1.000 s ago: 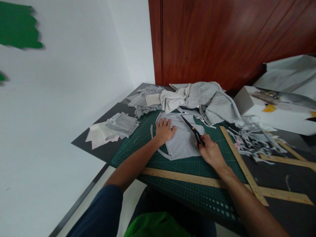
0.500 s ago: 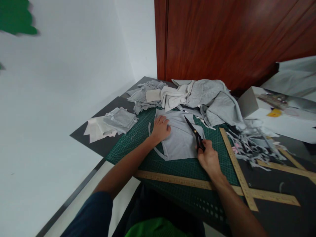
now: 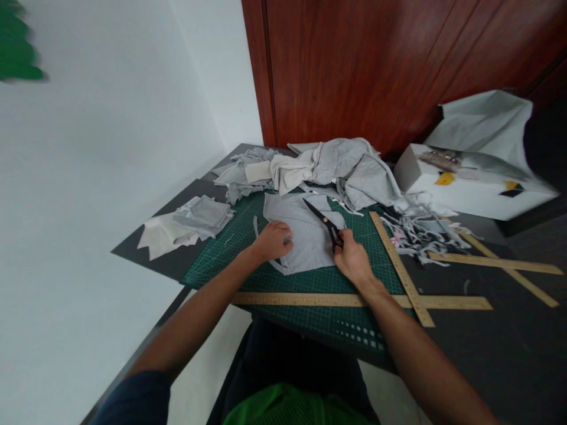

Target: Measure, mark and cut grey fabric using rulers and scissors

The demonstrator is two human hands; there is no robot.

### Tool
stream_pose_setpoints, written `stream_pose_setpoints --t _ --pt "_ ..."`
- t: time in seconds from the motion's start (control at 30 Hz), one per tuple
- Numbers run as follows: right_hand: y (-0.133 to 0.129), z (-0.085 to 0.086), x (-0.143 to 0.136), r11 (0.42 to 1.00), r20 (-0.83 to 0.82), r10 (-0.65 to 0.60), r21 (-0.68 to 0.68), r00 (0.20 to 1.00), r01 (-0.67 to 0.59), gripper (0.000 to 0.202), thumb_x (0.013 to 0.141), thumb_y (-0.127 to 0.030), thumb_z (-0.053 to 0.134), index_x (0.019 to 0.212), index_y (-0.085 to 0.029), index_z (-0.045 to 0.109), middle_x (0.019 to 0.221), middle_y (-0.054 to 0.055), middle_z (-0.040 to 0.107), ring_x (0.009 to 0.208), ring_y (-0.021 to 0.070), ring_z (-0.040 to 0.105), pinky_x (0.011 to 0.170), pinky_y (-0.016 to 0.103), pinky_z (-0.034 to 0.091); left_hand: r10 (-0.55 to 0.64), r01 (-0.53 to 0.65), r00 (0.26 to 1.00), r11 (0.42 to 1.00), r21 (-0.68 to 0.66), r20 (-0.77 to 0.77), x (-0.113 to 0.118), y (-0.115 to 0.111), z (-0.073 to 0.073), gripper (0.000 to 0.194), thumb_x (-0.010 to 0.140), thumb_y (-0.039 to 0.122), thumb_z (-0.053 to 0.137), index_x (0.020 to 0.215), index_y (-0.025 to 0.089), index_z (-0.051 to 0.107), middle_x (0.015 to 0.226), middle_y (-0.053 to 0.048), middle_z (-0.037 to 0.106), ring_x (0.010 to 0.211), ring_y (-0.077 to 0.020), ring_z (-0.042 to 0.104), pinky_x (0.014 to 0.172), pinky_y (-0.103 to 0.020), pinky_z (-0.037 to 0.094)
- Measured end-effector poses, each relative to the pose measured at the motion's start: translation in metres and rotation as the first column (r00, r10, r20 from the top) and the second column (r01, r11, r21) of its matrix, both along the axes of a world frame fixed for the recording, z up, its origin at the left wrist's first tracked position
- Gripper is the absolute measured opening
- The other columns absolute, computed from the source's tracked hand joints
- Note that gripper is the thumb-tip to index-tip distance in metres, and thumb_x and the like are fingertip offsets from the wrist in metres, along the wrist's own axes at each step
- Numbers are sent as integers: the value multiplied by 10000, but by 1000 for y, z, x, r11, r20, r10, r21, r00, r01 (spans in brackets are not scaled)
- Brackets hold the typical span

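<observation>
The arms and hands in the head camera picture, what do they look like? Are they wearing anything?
The left arm wears a plain dark blue sleeve ending around the elbow, with a bare forearm below. The right arm is bare as far as it shows. The left hand and right hand wear no gloves, and no watch shows.

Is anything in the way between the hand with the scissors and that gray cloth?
Nothing visible. The right hand holds the black scissors against or just above the gray cloth; the wooden ruler on its right lies apart from it.
</observation>
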State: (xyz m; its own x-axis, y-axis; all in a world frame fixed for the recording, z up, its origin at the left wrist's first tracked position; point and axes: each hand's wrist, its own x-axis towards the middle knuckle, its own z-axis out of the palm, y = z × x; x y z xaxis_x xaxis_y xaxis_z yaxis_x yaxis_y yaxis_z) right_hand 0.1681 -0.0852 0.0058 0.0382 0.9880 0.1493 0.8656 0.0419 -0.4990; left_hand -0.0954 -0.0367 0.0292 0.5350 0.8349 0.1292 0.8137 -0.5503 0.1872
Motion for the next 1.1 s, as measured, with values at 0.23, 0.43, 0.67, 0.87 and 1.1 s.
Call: stream_pose_setpoints --t 0.23,0.43,0.67,0.87,1.1 --pt "4 9 7 999 171 -17 -30 985 23 382 943 -94 533 1321 -149 546 1157 158 759 983 261 731 784 302 472 -44 33 991 996 -84 -126 21 1 -8 737 888 490 732 1530 166 570 1656 -190 467 1542 -365 421 1291 -490 316" --pt "8 17 17 986 196 -134 -73 972 151 360 927 -85 539 1280 -157 549 1101 154 757 917 252 723 741 306 438 3 -59 975 967 -248 -221 47 5 8 934 818 626 774 1616 255 460 1754 -176 313 1618 -418 270 1274 -627 268" --pt "10 6 13 989 18 -138 -51 990 138 427 915 -111 552 1339 -156 525 1027 125 765 914 255 720 778 305 468 110 -113 989 993 -29 -94 73 39 27 425 1015 259 499 1377 147 692 1402 -151 710 1326 -267 651 1188 -398 454" --pt "14 -6 14 993 -178 -66 85 982 82 513 908 -193 531 1415 -116 517 1021 137 762 906 276 721 842 358 536 144 -149 986 987 -55 -84 98 65 0 527 1051 445 501 1509 203 596 1604 -181 544 1504 -385 472 1246 -611 343" --pt "16 2 14 992 -264 -86 61 961 106 516 916 -270 577 1416 -141 572 1041 128 767 973 266 742 916 364 556 227 -229 973 973 -44 -42 97 99 -23 626 1087 535 374 1634 235 436 1741 -149 359 1619 -394 271 1290 -665 177"
